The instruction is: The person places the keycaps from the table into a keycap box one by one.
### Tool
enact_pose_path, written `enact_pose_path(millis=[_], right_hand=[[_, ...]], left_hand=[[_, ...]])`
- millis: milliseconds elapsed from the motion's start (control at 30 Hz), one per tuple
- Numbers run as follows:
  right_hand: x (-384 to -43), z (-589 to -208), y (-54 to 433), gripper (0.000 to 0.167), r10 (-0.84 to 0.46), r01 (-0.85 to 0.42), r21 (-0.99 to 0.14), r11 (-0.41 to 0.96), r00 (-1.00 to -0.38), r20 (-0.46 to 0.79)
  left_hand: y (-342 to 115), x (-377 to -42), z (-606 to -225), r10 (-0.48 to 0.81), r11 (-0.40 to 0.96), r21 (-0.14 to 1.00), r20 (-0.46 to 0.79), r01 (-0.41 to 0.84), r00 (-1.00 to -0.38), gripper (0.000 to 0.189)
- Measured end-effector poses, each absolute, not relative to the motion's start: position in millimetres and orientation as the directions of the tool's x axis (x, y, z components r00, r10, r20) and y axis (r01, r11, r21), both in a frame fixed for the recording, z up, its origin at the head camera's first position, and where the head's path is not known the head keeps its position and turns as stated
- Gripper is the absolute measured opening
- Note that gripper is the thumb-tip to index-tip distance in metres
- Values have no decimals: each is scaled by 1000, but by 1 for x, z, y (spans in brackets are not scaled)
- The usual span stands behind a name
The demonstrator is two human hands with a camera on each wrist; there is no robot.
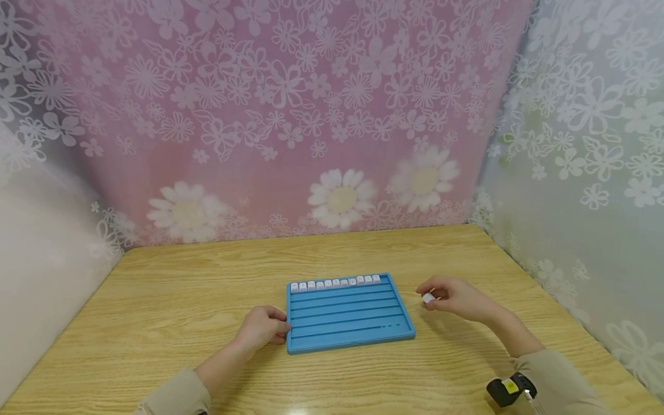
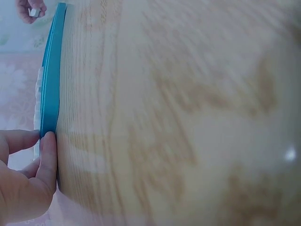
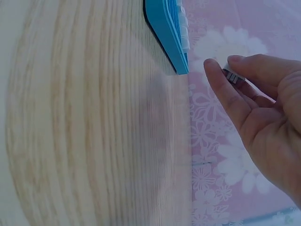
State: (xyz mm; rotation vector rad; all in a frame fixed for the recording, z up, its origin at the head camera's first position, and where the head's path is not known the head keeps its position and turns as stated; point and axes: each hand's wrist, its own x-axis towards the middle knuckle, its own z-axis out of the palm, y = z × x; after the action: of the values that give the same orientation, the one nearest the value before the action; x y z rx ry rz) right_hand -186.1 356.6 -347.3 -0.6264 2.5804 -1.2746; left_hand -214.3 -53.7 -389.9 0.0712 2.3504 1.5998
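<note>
A blue ridged tray (image 1: 342,311) lies on the table, with a row of white keycaps (image 1: 336,283) bearing small marks along its far slot. The nearer slots hold none. My left hand (image 1: 261,325) grips the tray's left edge; in the left wrist view its fingertips (image 2: 48,137) meet at the blue rim. Off the tray's right side, my right hand (image 1: 456,297) pinches a single white keycap (image 1: 427,297) between thumb and fingers. The right wrist view shows that keycap's slotted underside (image 3: 232,76), partly hidden by the fingers.
The wood-grain table (image 1: 207,276) reaches back to a pink flowered curtain (image 1: 290,144). Pale flowered sheeting (image 1: 586,173) hangs along the right side. A black device with a yellow label (image 1: 510,387) is strapped at the right sleeve.
</note>
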Motion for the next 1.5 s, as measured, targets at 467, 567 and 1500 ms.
enact_pose_path(millis=[467,567,1500], right_hand=[[-189,-346,350,25,-443,-362,-673,646,-895,56],[-190,-346,348,23,-428,-338,-685,646,-903,42],[-211,-348,340,25,-338,-205,-794,572,-941,0]], left_hand=[[-54,-213,-388,214,372,920,-212,-121,-954,23],[-54,-213,-388,212,372,920,-211,-121,-954,24],[-53,-213,-388,200,376,918,-217,-130,-955,24]])
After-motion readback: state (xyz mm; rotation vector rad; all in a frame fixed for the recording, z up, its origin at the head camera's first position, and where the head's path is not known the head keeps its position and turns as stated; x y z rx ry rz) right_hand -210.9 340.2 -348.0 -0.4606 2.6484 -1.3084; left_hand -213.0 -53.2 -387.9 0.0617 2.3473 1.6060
